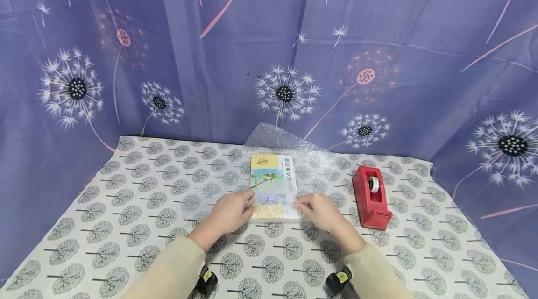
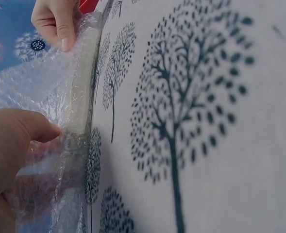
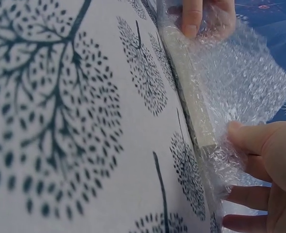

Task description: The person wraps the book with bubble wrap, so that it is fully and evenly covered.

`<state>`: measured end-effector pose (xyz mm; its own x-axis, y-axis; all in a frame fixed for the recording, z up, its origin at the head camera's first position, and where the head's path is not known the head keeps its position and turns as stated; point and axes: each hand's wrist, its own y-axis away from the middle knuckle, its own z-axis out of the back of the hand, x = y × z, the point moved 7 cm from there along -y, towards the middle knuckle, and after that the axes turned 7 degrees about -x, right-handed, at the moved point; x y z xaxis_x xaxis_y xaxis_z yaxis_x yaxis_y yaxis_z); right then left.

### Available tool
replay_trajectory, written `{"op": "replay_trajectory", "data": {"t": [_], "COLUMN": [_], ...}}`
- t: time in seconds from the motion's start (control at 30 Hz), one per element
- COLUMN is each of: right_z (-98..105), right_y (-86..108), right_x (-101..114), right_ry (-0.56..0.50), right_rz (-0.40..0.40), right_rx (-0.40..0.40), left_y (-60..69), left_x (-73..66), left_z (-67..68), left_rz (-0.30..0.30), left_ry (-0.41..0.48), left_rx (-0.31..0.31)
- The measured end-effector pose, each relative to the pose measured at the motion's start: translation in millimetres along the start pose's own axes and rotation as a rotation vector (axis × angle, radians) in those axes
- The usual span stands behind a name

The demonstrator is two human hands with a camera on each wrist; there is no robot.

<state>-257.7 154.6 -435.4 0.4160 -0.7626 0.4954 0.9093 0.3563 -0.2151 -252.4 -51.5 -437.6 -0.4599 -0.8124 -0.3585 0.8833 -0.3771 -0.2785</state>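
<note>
A book [image 1: 267,180] with a yellow, blue and white cover lies on a sheet of clear bubble wrap [image 1: 269,135]. Part of the wrap is folded over the book's lower end and sides. My left hand [image 1: 231,210] pinches the wrap at the book's lower left side, with the thumb on top and fingers seen through the plastic in the left wrist view. At the lower right corner, my right hand [image 1: 321,211] holds the wrap between thumb and fingers. The book's page edge [image 3: 193,92] shows through the plastic in the right wrist view.
To the right of the book stands a red tape dispenser [image 1: 371,198] with a roll of tape [image 1: 373,184]. A white cloth with tree prints [image 1: 269,268] covers the table. Behind it hangs a purple-blue curtain [image 1: 227,70] with dandelion prints, close to the wrap's far corner.
</note>
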Motion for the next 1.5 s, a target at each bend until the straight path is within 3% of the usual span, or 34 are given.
{"op": "replay_trajectory", "data": {"t": [0.27, 0.43, 0.63, 0.77, 0.9, 1.0, 1.13, 1.27, 1.5], "right_z": [0, -1, -4, -4, -4, -5, -7, -6, -2], "right_y": [-3.1, -3.7, -4.3, -3.0, -2.2, -1.9, -0.2, 3.0, 5.0], "right_x": [-4, -5, -8, -10, -10, -10, -12, -15, -15], "right_ry": [0.016, 0.025, 0.029, 0.036, 0.031, 0.021, 0.005, -0.013, -0.062], "right_rz": [-0.099, -0.125, -0.152, -0.152, -0.153, -0.158, -0.166, -0.167, -0.179], "right_rx": [-0.079, -0.111, -0.13, -0.151, -0.17, -0.177, -0.177, -0.188, -0.194], "left_y": [-4.4, -4.8, -2.4, 2.4, 8.5, 9.3, 7.0, 4.0, -1.8], "left_x": [0.3, -1.7, -24.0, -50.4, -66.0, -65.7, -61.1, -58.4, -55.5], "left_z": [4.9, 5.4, 5.8, -2.2, -14.6, -21.9, -28.0, -30.5, -31.9], "left_rz": [0.04, 0.068, -0.033, -0.151, -0.206, -0.158, -0.115, -0.095, -0.091], "left_ry": [0.0, -0.004, -0.301, -0.433, -0.379, -0.289, -0.242, -0.173, -0.116], "left_rx": [-0.016, 0.02, -0.028, 0.029, 0.135, 0.213, 0.286, 0.327, 0.331]}}
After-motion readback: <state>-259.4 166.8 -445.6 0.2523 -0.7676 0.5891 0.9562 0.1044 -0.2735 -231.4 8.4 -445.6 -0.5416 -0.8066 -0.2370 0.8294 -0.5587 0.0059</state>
